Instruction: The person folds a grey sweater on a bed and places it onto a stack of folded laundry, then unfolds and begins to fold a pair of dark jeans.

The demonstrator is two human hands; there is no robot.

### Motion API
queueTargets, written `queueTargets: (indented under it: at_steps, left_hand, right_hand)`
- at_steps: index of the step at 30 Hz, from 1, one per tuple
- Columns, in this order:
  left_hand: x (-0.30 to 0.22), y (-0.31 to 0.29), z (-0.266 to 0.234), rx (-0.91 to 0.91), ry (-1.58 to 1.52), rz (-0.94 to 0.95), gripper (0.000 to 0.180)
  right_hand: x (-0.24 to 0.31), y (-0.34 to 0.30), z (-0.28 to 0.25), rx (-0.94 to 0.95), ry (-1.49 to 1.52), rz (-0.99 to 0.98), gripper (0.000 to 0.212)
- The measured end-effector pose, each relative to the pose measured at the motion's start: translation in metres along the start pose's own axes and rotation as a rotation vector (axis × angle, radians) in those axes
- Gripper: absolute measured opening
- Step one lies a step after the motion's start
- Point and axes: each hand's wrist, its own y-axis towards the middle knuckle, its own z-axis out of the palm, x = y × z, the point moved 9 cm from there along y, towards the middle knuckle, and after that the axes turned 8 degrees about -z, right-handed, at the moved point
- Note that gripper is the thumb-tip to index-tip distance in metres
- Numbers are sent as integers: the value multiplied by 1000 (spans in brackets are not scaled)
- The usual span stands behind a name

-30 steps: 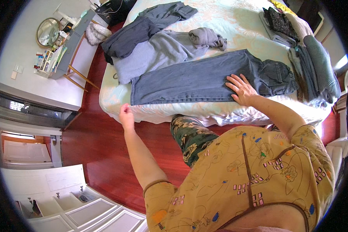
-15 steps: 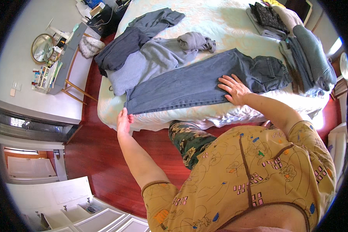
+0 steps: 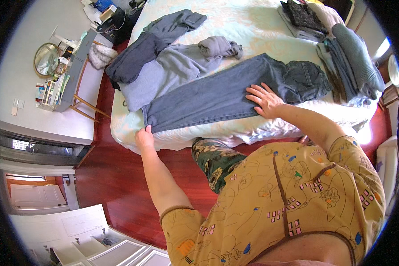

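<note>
Dark blue jeans point(image 3: 208, 95) lie lengthwise along the near side of the bed, one leg over the other, waist at the right and hems at the left. My left hand point(image 3: 144, 138) is closed on the near corner of the hem, at the mattress edge. Flat on the upper part of the leg rests my right hand point(image 3: 265, 101), its fingers spread on the denim. Just beyond the jeans are a light grey sweatshirt point(image 3: 164, 73) and a dark grey garment point(image 3: 137, 55), both loosely laid out.
Folded clothes point(image 3: 357, 62) are stacked on the right of the bed point(image 3: 248, 22), with a black furry piece point(image 3: 303, 17) behind them. A grey desk point(image 3: 77, 66) with a round mirror point(image 3: 47, 60) stands left. White cabinets point(image 3: 115, 248) are at the lower left, on the red floor point(image 3: 119, 186).
My left hand has turned and closed more tightly on the hem corner, which now looks pulled to a point with creases along the lower leg. My right hand stays on the denim.
</note>
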Motion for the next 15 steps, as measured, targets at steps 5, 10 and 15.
queueTargets:
  at_steps: [5, 10, 15]
  left_hand:
    - [-36, -20, -54, -287, -35, -68, 25]
    - [-157, -85, -46, -389, -279, 408, 21]
    - [-192, -114, -1, 38, -27, 261, 79]
  right_hand:
    - [-1, -2, 3, 5, 14, 15, 55]
    - [1, 1, 0, 0, 19, 6, 55]
    - [1, 0, -2, 31, 7, 28, 56]
